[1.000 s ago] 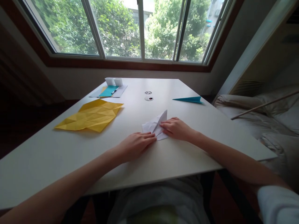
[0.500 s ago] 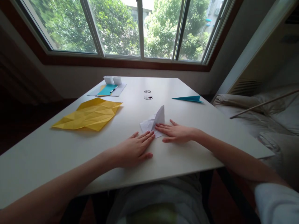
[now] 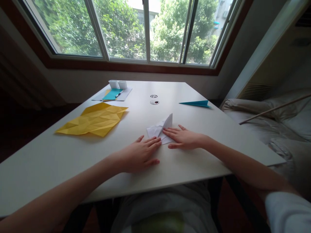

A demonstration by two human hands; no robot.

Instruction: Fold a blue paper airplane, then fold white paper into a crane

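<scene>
White folded paper (image 3: 159, 131) lies near the middle of the white table (image 3: 194, 161), slightly toward the near edge. 1 pointed flap stands up from it, with the tip aimed away from the person and a little to the right. The long axis appears to run from the near-left corner to that far-right tip.

Left hand (image 3: 138, 155): laid flat, fingers spread, palm down, fingertips touching the near-left edge of the paper. Right hand (image 3: 183, 137): also flat, fingers extended and slightly fanned, resting on the near-right part of the paper just below the raised flap. Neither hand pinches anything.

Step in hand, as judged: a fold is being pressed flat, with both hands holding the sheet against the table. The raised flap is not yet creased down. The next move would call for steady pressure along the fold line while the base is kept from sliding.

Surroundings: a creased yellow sheet (image 3: 93, 121) lies well to the left. A teal paper dart (image 3: 195, 103) lies far right. A teal sheet with a pen (image 3: 113, 94) sits near the window (image 3: 145, 29).
</scene>
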